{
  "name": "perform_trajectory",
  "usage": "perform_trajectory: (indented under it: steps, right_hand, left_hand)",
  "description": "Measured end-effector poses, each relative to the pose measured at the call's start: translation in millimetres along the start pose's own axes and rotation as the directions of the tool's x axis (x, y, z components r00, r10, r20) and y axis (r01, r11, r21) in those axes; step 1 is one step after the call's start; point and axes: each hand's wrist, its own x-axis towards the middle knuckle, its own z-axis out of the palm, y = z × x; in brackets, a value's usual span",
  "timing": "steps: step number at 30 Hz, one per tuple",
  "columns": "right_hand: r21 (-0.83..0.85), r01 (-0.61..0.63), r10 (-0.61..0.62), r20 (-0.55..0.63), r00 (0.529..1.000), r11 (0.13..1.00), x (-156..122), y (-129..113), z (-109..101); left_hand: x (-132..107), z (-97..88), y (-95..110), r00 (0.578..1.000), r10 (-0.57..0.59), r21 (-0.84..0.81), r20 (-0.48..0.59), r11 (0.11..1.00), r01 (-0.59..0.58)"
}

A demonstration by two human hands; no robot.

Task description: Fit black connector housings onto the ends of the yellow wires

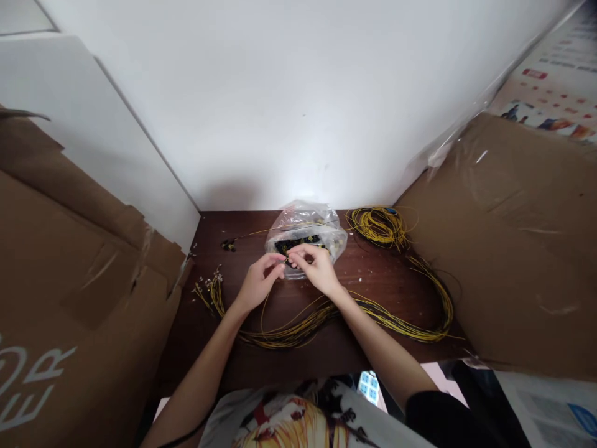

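Observation:
My left hand [260, 280] and my right hand [317, 266] meet over the middle of a dark wooden table [373, 280], fingers pinched together on the end of a thin yellow cable [285, 261]. Just behind them lies a clear plastic bag [305, 230] with small black parts inside. A long bundle of yellow cables [326, 317] loops under my wrists and round to a coil [380, 225] at the back right. Its other ends [212, 292], with small pale tips, lie fanned at the left.
Large cardboard boxes [69, 298] [517, 249] wall in the table on both sides. A white wall stands behind. A small black and yellow piece [228, 246] lies at the back left. The near table edge is at my lap.

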Motion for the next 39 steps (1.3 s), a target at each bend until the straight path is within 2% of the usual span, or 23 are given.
perform_trajectory:
  steps: [2, 5, 7, 10, 14, 16, 21, 24, 27, 29, 32, 36, 39]
  right_hand:
    - [0.197, -0.069, 0.087, -0.082, 0.993, 0.978, 4.6, 0.6, -4.5]
    - [0.366, -0.085, 0.159, -0.174, 0.972, 0.927, 6.3, 3.8, -7.3]
    - [0.427, -0.094, 0.188, -0.182, 0.965, 0.899, 2.6, 6.9, -5.1]
    - [0.434, -0.124, 0.196, -0.125, 0.973, 0.892, -7.8, 10.0, 2.9]
    - [0.294, -0.109, 0.099, 0.048, 0.994, 0.950, -20.1, 9.2, 11.7]
    - [0.248, -0.091, 0.071, 0.089, 0.994, 0.964, -22.9, 8.8, 12.8]
    - [0.325, -0.125, 0.078, 0.155, 0.985, 0.937, -26.5, 6.0, 10.9]
    - [0.296, -0.213, 0.124, 0.292, 0.948, 0.931, -31.1, 1.5, 11.5]
    - [0.207, -0.301, 0.176, 0.467, 0.866, 0.931, -36.0, -0.7, 15.0]
    - [0.204, -0.322, 0.171, 0.533, 0.829, 0.924, -37.4, -0.5, 17.6]
    - [0.287, -0.308, 0.126, 0.513, 0.849, 0.907, -35.3, -1.1, 18.0]
    - [0.377, -0.243, 0.093, 0.375, 0.922, 0.894, -27.7, -5.9, 9.0]
    - [0.404, -0.208, 0.103, 0.265, 0.959, 0.891, -21.7, -8.2, -0.8]
  left_hand:
    - [-4.6, -3.1, 4.2, 0.987, -0.078, -0.083, 0.139, 0.993, 0.090]
    - [-10.6, -7.8, 7.3, 0.911, -0.188, -0.253, 0.367, 0.922, 0.292]
    - [-12.0, -9.0, 6.6, 0.889, -0.206, -0.326, 0.408, 0.877, 0.353]
    - [-10.8, -7.4, 3.4, 0.916, -0.225, -0.421, 0.334, 0.834, 0.358]
    - [-9.2, -4.5, 1.0, 0.954, -0.211, -0.532, 0.211, 0.794, 0.293]
    - [-9.4, -4.4, 1.6, 0.968, -0.198, -0.576, 0.157, 0.778, 0.252]
    - [-10.1, -7.3, 4.8, 0.971, -0.218, -0.710, 0.100, 0.668, 0.223]
    - [-9.7, -9.0, 3.6, 0.972, -0.222, -0.771, 0.080, 0.604, 0.202]
    - [-9.1, -9.6, 1.1, 0.975, -0.216, -0.800, 0.044, 0.578, 0.164]
    - [-9.0, -9.0, 0.3, 0.979, -0.202, -0.792, 0.019, 0.594, 0.138]
    - [-10.0, -6.0, 0.8, 0.985, -0.170, -0.732, 0.004, 0.671, 0.119]
    - [-12.6, -1.8, 3.0, 0.985, -0.151, -0.622, 0.078, 0.765, 0.166]
    - [-14.3, 0.0, 4.9, 0.983, -0.133, -0.519, 0.128, 0.836, 0.180]
